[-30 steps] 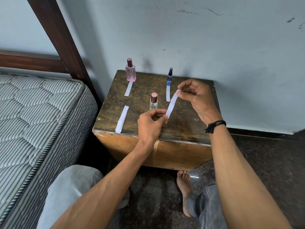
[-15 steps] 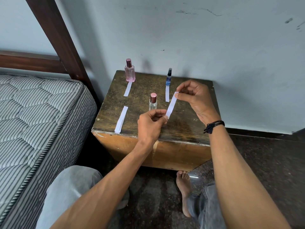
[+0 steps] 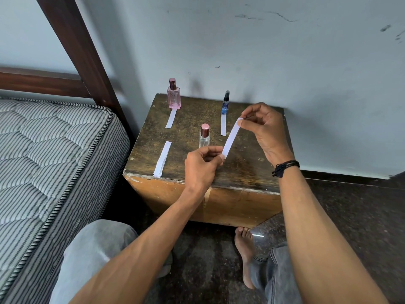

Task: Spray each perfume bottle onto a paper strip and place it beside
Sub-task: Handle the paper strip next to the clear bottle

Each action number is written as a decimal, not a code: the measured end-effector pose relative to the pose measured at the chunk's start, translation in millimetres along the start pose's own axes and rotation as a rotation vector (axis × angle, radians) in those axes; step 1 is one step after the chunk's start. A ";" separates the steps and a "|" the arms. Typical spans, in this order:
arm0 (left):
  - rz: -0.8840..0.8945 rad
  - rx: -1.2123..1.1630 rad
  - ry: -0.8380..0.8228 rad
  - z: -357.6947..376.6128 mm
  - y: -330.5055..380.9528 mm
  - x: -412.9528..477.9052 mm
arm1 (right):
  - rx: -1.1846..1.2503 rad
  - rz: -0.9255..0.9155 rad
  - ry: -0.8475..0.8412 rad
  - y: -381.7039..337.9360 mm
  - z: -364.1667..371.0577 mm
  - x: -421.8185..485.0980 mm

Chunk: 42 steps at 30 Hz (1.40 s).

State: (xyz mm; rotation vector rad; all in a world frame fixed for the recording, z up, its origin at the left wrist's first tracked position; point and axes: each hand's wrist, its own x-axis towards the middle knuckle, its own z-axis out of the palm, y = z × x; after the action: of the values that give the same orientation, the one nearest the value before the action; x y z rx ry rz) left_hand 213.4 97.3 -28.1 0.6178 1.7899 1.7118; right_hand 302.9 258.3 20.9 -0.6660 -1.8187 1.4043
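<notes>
Three perfume bottles stand on a dark wooden table: a pink bottle at the back left, a slim blue bottle at the back middle, and a clear bottle with a rose cap nearer me. A white paper strip lies in front of the pink bottle and another strip in front of the blue one. I hold a third strip stretched above the table, just right of the clear bottle: my left hand pinches its near end, my right hand pinches its far end.
A small stack of spare strips lies at the table's front left. A striped mattress and dark bed post are on the left, the wall is right behind the table. My knees and a bare foot are below.
Both hands keep the strip stretched between them and have barely shifted; the bottles and other strips have not moved.
</notes>
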 end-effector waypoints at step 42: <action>0.038 0.027 -0.042 13.4 -8.1 -4.7 | -0.039 0.071 -0.013 4.7 -16.6 -0.3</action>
State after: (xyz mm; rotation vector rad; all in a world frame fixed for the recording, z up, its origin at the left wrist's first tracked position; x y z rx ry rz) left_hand 226.5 103.3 -35.9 0.6985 1.7855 1.6895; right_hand 316.2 269.1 18.6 -0.7502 -1.8529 1.4257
